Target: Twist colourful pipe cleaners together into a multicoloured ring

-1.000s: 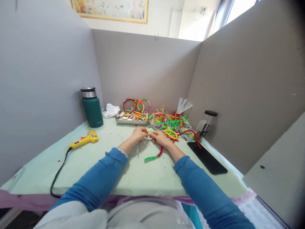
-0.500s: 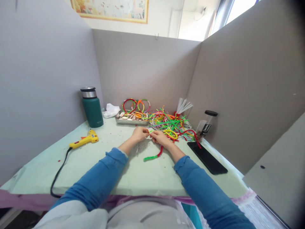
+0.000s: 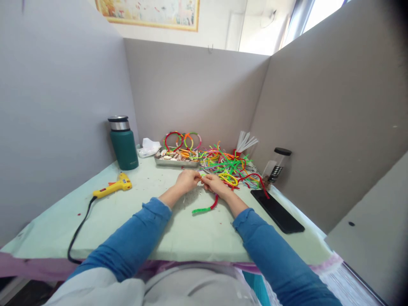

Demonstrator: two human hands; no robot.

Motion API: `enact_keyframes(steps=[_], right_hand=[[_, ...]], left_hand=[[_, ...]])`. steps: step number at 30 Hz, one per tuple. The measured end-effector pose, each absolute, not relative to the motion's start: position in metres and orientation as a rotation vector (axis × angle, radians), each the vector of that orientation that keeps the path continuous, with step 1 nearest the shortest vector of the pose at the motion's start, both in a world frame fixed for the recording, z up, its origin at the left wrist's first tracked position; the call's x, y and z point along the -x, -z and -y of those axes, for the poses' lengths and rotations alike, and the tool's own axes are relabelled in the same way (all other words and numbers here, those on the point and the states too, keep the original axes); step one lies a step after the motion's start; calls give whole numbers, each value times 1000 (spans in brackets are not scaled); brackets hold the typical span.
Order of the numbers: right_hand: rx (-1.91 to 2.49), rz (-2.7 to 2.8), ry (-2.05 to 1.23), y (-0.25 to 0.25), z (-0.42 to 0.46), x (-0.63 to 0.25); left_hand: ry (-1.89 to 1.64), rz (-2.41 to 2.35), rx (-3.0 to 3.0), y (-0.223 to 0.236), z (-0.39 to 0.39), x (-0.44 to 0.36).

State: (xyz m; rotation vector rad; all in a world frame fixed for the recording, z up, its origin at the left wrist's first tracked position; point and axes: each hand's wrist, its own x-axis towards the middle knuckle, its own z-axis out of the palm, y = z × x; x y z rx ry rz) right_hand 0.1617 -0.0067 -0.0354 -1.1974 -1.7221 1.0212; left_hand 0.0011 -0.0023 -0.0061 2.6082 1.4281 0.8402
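Note:
Fingertip to fingertip, my two hands meet above the middle of the table. My left hand pinches what looks like a small orange bit of pipe cleaner, mostly covered by the fingers. My right hand is closed on a fuzzy pipe cleaner strip, whose red and green tail hangs out below the palm and curves left. The part of the strip inside the fingers is hidden. Just behind the right hand lies a pile of many-coloured pipe cleaners, with yellow loops at its near side.
A metal tray of shells stands at the back, with colourful rings behind it. On the left are a green bottle and a corded yellow glue gun. A black phone, a clear jar and white sticks are right.
My hands stay close together, with only slight finger movements at the pinch. The orange bit shows less between the fingertips, and the green tail has shifted slightly.

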Motion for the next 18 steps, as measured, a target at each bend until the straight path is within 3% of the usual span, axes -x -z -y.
enact_keyframes(steps=[18], right_hand=[[1224,1689,-1024,34,9,-160]], left_hand=[[-792,-1304,-1888,3,-1,-4]])
